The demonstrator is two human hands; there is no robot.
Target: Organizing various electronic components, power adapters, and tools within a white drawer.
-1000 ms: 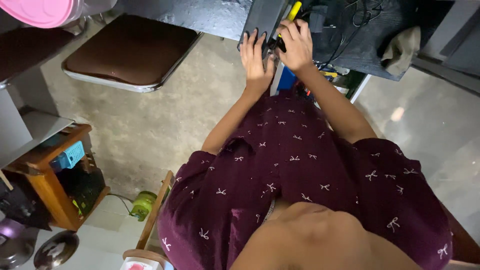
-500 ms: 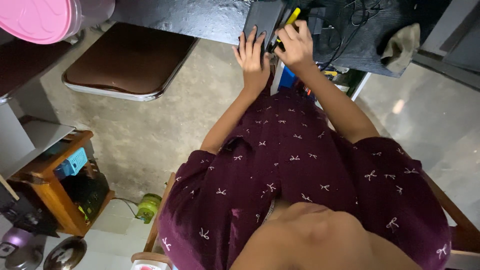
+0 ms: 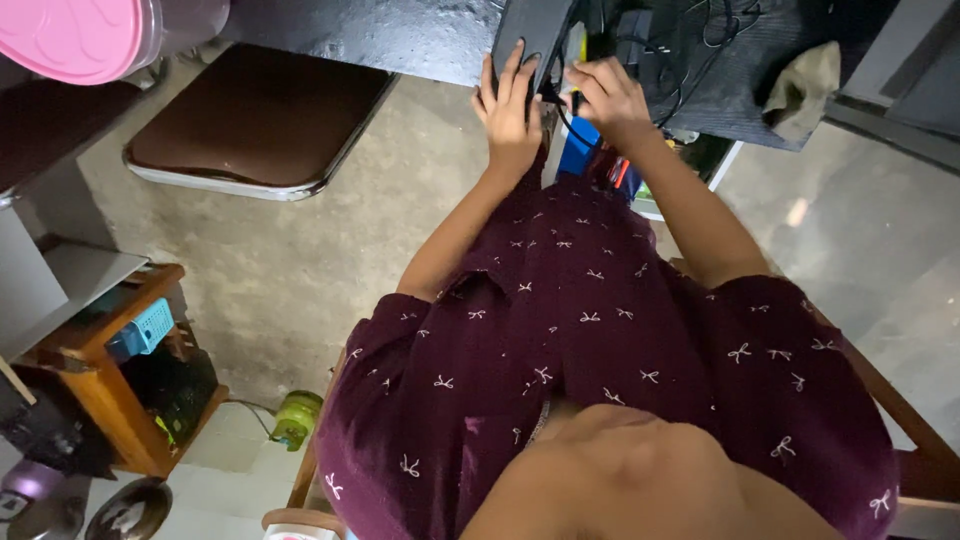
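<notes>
My left hand lies flat with fingers spread against the near end of a dark flat rectangular device on the dark worktable. My right hand is beside it, fingers curled around a tool with a black grip and a yellow part, its tip at the device's edge. A black cable loops below that hand. Both arms reach forward over my maroon patterned top.
A brown padded stool stands left of the table. A pink lid is at top left. A wooden shelf with a blue basket sits lower left. Tangled wires and a cloth lie on the table at right.
My right hand has tilted down and shifted slightly right, so less of the yellow tool shows. My left hand has slid a little further up the device. The view has drifted slightly.
</notes>
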